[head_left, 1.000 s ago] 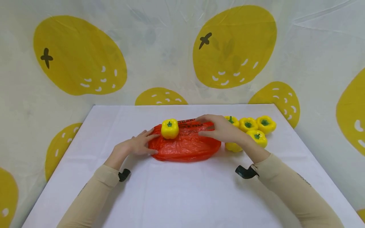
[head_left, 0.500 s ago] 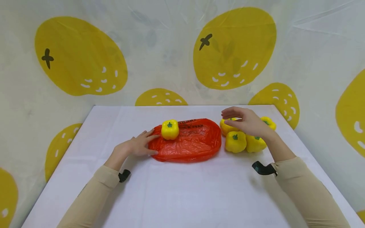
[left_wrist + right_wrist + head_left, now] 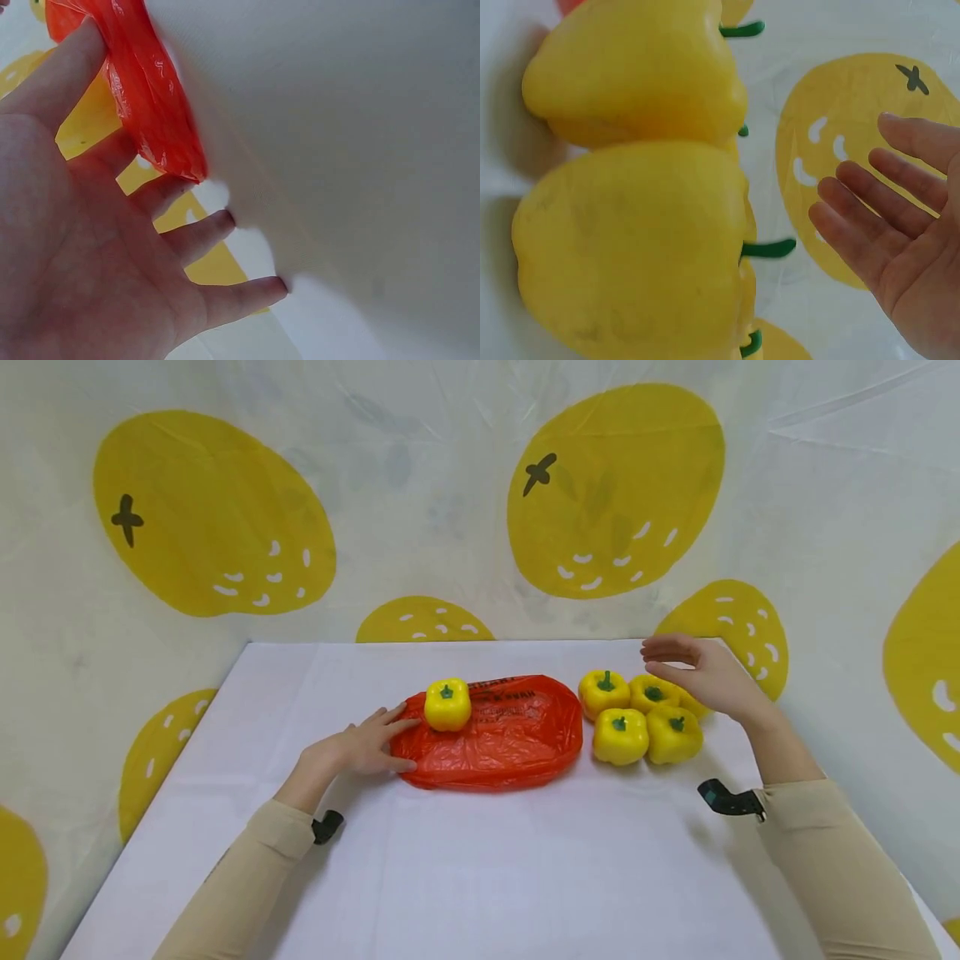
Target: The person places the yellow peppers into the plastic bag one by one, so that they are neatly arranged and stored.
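Note:
A red plastic bag (image 3: 517,747) with dark lettering lies flat on the table. On its left part sits a yellow bell pepper (image 3: 447,705) with a green stem. My left hand (image 3: 365,745) rests at the bag's left edge with fingers spread; the left wrist view shows the thumb and two fingers against the red plastic (image 3: 154,97). Several more yellow bell peppers stand grouped right of the bag, a front one (image 3: 620,737) close to it. Over the far right of this group hovers my right hand (image 3: 712,677), holding nothing, fingers loosely bent; it partly hides the rearmost pepper.
A white cloth covers the table (image 3: 480,868). Behind it hangs a pale curtain (image 3: 442,510) printed with large yellow fruit. Black wrist mounts (image 3: 727,799) stick out from both beige sleeves (image 3: 840,860).
My right hand has moved right, from over the red bag to above the far right of the pepper group. My left hand, the bag and the pepper on it have stayed put.

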Demonstrator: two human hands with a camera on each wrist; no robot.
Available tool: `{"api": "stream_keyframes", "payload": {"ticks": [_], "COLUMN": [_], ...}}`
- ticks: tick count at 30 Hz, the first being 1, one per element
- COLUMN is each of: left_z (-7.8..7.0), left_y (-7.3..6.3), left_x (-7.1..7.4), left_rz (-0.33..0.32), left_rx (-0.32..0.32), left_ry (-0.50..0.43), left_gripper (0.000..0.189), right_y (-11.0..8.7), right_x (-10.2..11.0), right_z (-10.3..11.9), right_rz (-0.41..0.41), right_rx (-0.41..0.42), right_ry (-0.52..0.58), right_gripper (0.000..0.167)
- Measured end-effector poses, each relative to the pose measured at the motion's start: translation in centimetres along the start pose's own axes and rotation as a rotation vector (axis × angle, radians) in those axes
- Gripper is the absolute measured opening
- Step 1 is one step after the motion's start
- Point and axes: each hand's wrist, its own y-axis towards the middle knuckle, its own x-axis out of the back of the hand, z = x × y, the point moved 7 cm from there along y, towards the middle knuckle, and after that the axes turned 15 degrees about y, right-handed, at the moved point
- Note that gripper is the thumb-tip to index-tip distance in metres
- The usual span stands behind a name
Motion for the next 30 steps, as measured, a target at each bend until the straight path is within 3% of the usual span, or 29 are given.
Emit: {"api": "stream_keyframes", "payload": {"ticks": [12, 20, 30], "left_z": [0.1, 0.1, 0.2], "left_y": [0.0, 0.1, 0.1], "left_x": [-0.1, -0.2, -0.3], "left_rz": [0.002, -0.003, -0.001], "left_rx": [0.009, 0.01, 0.011], "left_ry": [-0.004, -0.003, -0.005], "left_gripper": [0.087, 0.086, 0.086], "right_y": [-0.4, -0.7, -0.9], "right_x": [3.2, 4.8, 5.8], "right_z": [-2.8, -4.1, -6.5], "right_rz": [-0.064, -0.115, -0.069], "right_rx": [-0.085, -0.129, -0.182], "right_ry": [-0.06, -0.029, -0.029], "right_gripper": [0.053, 0.058, 0.064]}}
